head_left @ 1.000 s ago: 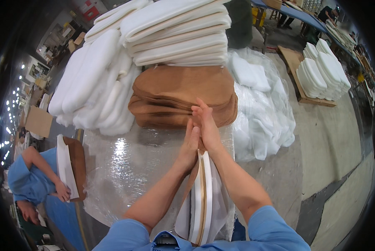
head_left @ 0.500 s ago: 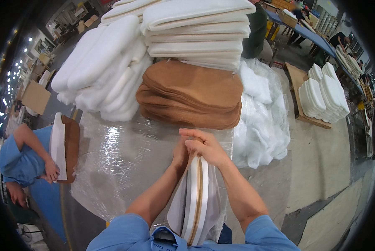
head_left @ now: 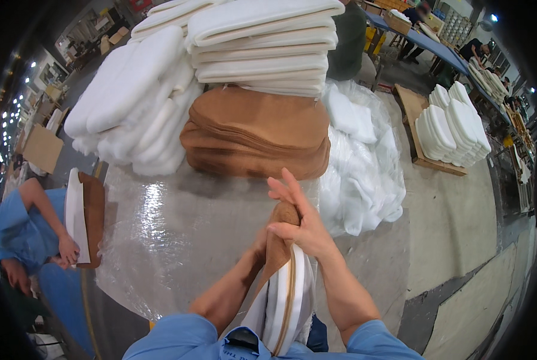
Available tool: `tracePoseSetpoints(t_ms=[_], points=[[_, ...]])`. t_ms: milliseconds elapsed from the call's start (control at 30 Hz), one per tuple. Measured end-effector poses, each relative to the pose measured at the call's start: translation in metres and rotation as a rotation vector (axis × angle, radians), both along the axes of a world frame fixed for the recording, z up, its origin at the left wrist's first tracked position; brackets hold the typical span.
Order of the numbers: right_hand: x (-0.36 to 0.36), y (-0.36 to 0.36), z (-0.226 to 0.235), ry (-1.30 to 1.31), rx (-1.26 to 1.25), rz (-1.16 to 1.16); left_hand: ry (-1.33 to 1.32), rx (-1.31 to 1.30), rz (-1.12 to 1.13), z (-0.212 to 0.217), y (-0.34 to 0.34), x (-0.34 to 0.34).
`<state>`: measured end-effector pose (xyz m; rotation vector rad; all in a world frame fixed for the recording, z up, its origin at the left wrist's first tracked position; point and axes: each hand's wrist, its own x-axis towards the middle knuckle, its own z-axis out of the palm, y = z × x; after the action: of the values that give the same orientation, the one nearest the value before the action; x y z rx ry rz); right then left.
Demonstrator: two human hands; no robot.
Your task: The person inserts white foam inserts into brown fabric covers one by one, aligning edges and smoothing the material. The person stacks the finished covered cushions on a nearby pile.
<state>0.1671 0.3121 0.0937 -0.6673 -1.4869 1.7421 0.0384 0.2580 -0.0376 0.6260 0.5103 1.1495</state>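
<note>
A long, layered white pad point(head_left: 275, 300) with a tan strip along its edge stands on end against my front. Brown fabric point(head_left: 284, 213) wraps its far end and runs down its left side. My right hand point(head_left: 307, 228) presses on this brown fabric cover with the thumb, its fingers stretched forward past the tip. On the other side, my left hand point(head_left: 260, 245) lies against the cover, its fingers hidden behind the cloth. Just beyond my hands lies a stack of brown rounded covers point(head_left: 256, 129).
Tall piles of white padding point(head_left: 262, 48) rise behind the brown stack. Plastic-wrapped white padding point(head_left: 364, 174) sits to the right. Clear film point(head_left: 154, 240) covers the table. At left, a person in blue point(head_left: 31, 222) handles a brown and white piece. White pads point(head_left: 454, 126) stand on a board at right.
Brown fabric now shows over the pad's far end, where my closed hands covered it before. My right fingers have opened forward. The whole view has shifted slightly.
</note>
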Motion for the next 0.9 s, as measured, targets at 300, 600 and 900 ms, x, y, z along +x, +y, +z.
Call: tracePoseSetpoints(t_ms=[300,600,900], points=[[0.006,-0.005,0.004,-0.016,0.034,0.016,0.131,-0.083,-0.020,-0.011,-0.064,0.017],[-0.009,-0.020,-0.029,-0.106,0.019,-0.100,0.399,-0.202,0.224,0.006,-0.096,-0.022],[-0.025,0.067,-0.040,0.195,-0.361,-0.105,0.112,-0.153,0.178,0.086,0.028,-0.034]])
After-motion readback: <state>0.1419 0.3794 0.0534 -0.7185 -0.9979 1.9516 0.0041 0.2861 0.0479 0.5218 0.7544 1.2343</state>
